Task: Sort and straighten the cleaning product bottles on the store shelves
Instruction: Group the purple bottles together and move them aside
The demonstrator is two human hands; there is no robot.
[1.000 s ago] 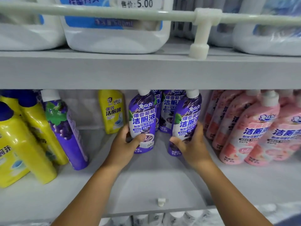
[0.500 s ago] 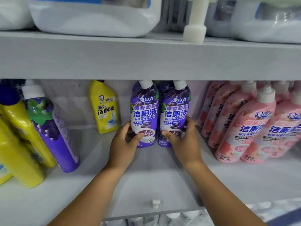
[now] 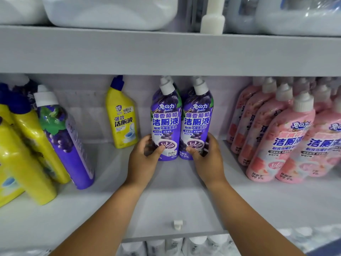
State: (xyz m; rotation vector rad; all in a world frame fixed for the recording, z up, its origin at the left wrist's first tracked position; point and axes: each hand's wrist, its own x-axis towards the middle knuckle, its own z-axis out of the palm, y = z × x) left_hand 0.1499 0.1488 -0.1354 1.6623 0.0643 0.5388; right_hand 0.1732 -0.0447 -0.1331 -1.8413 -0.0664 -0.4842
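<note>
With each of the two purple bottles (image 3: 181,124) gripped low by the hands (image 3: 177,157), labels should be squared forward and bases kept flush, left of the pink bottles (image 3: 280,133).

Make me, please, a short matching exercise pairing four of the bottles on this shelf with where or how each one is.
Things:
1. left purple front bottle
2. right purple front bottle
3. lone yellow bottle
4. stray purple bottle

States:
A. standing alone near the shelf's back
B. in the right hand's grip
C. leaning among yellow bottles at the left
D. in the left hand's grip

Pairs: 1-D, 2-B, 3-A, 4-C
</note>
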